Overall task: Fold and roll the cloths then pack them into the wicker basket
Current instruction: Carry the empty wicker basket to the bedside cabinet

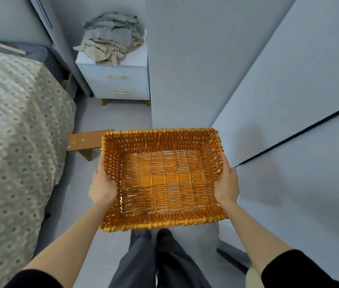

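A bed under a beige dotted bedspread (15, 132) fills the left of the frame. At centre, the rectangular orange wicker basket (164, 223) is held in the air, nothing inside it. At upper centre, a white two-drawer nightstand (118, 84) bears the crumpled pile of grey and beige cloths (112, 36). The left hand (102, 186) grips the basket's left wall and the right hand (226, 183) grips its right wall.

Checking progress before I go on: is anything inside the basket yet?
Nothing: the basket shows its woven bottom bare, corner to corner. The cloths lie piled on the nightstand. The left hand and right hand hold the basket's sides; what lies under it is mostly hidden.
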`<move>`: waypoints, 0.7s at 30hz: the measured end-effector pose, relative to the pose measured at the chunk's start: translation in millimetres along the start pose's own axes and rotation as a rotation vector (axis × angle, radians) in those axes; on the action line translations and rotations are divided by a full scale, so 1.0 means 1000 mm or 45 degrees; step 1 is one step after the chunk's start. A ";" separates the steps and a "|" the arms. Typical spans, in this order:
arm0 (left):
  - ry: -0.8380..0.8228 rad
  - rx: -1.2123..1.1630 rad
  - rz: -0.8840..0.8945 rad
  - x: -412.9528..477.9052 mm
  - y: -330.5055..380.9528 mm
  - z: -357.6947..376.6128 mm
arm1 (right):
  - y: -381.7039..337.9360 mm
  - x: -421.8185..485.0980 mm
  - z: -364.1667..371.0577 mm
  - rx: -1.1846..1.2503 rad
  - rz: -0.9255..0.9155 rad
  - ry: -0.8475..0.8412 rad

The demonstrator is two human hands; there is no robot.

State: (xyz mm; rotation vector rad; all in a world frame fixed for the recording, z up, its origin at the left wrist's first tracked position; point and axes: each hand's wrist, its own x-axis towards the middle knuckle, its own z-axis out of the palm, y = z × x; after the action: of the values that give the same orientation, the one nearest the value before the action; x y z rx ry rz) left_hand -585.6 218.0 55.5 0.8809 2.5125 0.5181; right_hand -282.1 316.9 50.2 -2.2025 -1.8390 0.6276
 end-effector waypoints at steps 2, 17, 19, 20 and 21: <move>-0.024 0.000 0.001 0.034 0.016 0.011 | -0.009 0.030 0.012 0.001 0.024 0.001; -0.195 -0.005 -0.057 0.278 0.071 0.167 | -0.032 0.245 0.159 0.062 0.245 0.074; -0.199 -0.006 -0.096 0.299 0.070 0.199 | -0.020 0.265 0.185 0.054 0.235 0.091; -0.202 -0.004 -0.106 0.306 0.069 0.211 | -0.015 0.272 0.193 0.047 0.235 0.096; -0.209 -0.002 -0.115 0.314 0.069 0.224 | -0.009 0.281 0.204 0.050 0.238 0.100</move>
State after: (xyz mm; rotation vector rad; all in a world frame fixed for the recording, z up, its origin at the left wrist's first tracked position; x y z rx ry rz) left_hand -660.4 519.4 -184.0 0.7729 2.3893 0.4016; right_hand -343.3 568.7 -180.5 -2.3558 -1.5829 0.5957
